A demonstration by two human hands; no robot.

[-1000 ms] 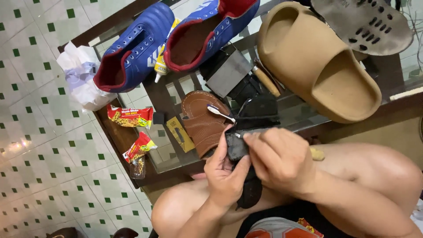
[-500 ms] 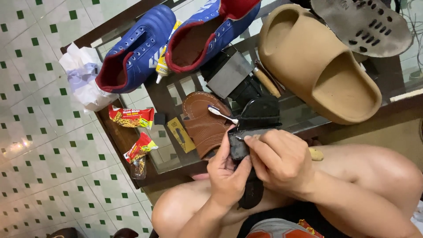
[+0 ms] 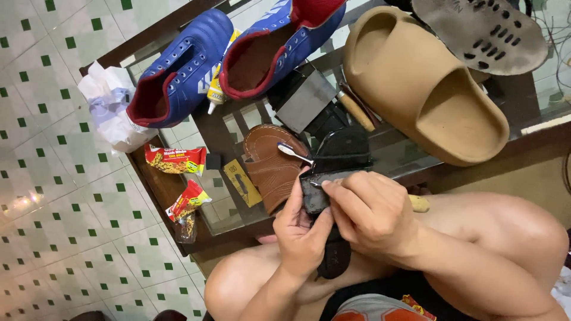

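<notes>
Glass-top table w/ dark wood frame fills most of the frame above the person's knees. Biggest thing on it: tan foam slide, upper right, opening up. Above it, top right corner, a grey perforated sole, underside up, overlapping the slide's edge. Top centre & upper left: two blue cleats w/ red lining, side by side, a small yellow glue tube wedged btwn them. White crumpled plastic bag at left table edge, just beside the left cleat. Centre: brown leather sandal, lying flat, near the hands. Grey block just above it. Red-yellow snack wrappers at centre-left on the table.

Centre-low, over the lap: both hands on a black sandal w/ strap. Left hand curled shut round it from below, thumb up against the strap. Right hand closed, fingertips pinching the black strap piece at its top edge; a thin metal tool pokes out upper left of the strap. Which hand holds the tool — can't tell.
</notes>
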